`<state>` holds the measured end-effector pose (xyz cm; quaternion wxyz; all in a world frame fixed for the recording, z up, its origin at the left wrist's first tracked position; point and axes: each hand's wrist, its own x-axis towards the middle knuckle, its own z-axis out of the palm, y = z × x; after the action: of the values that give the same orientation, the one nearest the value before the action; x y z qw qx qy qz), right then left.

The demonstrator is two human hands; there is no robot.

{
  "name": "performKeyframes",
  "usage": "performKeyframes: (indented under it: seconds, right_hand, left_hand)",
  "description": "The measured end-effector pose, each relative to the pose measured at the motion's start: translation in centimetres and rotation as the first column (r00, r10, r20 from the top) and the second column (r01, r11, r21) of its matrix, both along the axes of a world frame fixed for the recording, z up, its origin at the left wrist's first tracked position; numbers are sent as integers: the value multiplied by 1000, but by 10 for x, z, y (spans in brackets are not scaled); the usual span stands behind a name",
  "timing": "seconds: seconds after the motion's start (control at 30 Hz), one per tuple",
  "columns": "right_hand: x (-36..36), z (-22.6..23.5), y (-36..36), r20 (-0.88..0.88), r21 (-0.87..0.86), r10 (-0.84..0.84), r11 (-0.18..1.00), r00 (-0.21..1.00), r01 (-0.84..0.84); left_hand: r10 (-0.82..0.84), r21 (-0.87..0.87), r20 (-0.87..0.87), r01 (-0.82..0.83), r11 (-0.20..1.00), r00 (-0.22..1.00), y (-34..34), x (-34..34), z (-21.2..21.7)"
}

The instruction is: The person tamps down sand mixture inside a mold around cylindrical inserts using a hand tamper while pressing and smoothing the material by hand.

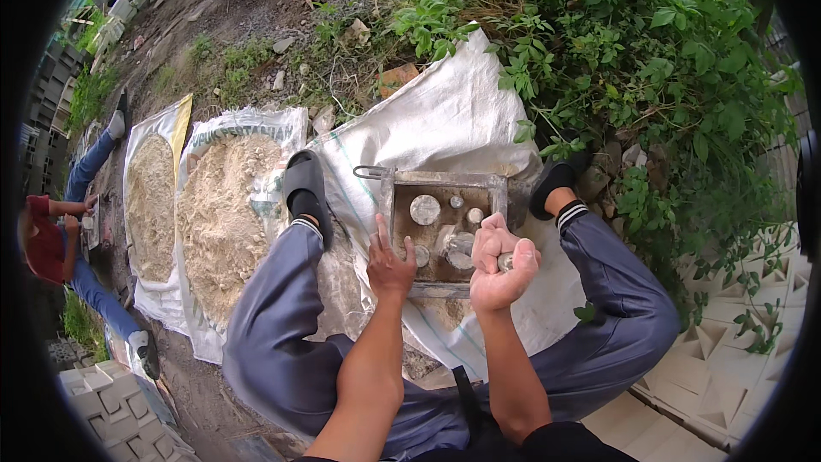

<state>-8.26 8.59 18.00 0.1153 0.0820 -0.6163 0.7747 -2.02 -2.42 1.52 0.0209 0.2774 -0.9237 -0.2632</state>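
Head view, frame centre: right hand fisted around small grey metal piece, touching metal mould lower right edge. Left hand open, fingers spread, pressing mould's left rim; mould lies just above both.

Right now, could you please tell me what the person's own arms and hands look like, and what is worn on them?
Both forearms are bare from the elbow down: no gloves, watch or rings show. The left hand and right hand are uncovered. Dark, short sleeves show only at the picture's lower edge, near the upper arms. A narrow black strap hangs between the arms. No markings on the arms can be made out.
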Motion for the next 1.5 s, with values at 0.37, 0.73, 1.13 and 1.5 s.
performKeyframes:
  seconds: [0.37, 0.73, 1.13, 1.5]
  right_hand:
    - [-16, -22, -12, -26, 345, 97, 935, 995, -83]
    - [1, 2, -7, 72, 104, 71, 991, 995, -78]
    - [-14, -21, -14, 35, 286, 95, 953, 995, -101]
    - [-2, 6, -4, -41, 133, 38, 991, 998, -33]
  left_hand:
    - [-7, 0, -71, 7, 1000, 997, -1, -7, 2]
    - [9, 22, -6, -9, 1000, 1000, -4, -2, 1]
    - [-12, -10, -40, 12, 1000, 999, 2, -4, 3]
    - [5, -25, -43, -7, 1000, 999, -3, -4, 2]
